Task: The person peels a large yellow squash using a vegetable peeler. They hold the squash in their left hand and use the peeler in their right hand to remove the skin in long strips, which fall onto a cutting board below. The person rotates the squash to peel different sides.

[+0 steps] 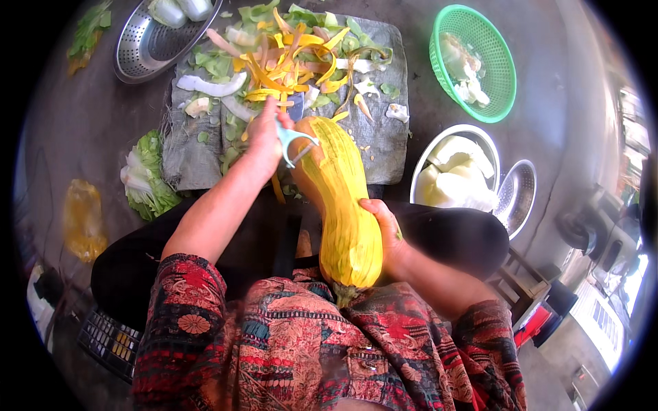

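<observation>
A long yellow squash (pixel 342 205) lies lengthwise before me, its stem end against my shirt. Around its right side my right hand (pixel 386 228) grips the thick lower half. My left hand (pixel 268 131) holds a pale blue Y-shaped peeler (pixel 288 136), whose blade is at the squash's upper left end. Skin is off along part of the left side, where paler orange-tan flesh shows. Beyond the squash a heap of yellow and orange peel strips (pixel 293 56) lies among green leaf scraps. Part of a knife blade (pixel 295 106) shows beneath the peelings.
A grey woven sack (pixel 198 164) lies under the scraps. At left are a leafy cabbage (pixel 146 177) and a steel colander (pixel 136 51). To the right stand a green plastic basket (pixel 506 67), a metal bowl (pixel 417 177) of pale peeled pieces and another colander (pixel 532 180).
</observation>
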`<state>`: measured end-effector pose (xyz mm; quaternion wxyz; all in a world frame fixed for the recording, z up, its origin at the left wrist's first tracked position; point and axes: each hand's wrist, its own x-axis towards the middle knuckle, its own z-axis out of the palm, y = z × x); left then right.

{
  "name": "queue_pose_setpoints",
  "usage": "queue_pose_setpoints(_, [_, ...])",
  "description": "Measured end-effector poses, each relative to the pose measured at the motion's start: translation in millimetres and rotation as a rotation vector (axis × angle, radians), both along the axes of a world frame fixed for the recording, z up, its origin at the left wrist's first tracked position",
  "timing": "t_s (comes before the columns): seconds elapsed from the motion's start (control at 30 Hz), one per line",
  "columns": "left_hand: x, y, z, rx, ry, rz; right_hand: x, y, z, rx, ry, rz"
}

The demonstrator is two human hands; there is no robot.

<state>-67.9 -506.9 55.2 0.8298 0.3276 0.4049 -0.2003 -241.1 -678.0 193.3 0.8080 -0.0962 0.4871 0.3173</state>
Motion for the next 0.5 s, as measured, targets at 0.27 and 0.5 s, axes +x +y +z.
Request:
queue_pose_setpoints(0.27, [-3.7, -38.3, 48.7, 0.260, -0.259, -0.294, 1.6, 7.3, 5.4, -0.108, -0.013, 0.060])
queue_pose_setpoints(0.5, [59.7, 19.8, -48.6, 0.726, -0.279, -0.104, 5.3, 5.9, 6.7, -0.108, 0.011, 0.056])
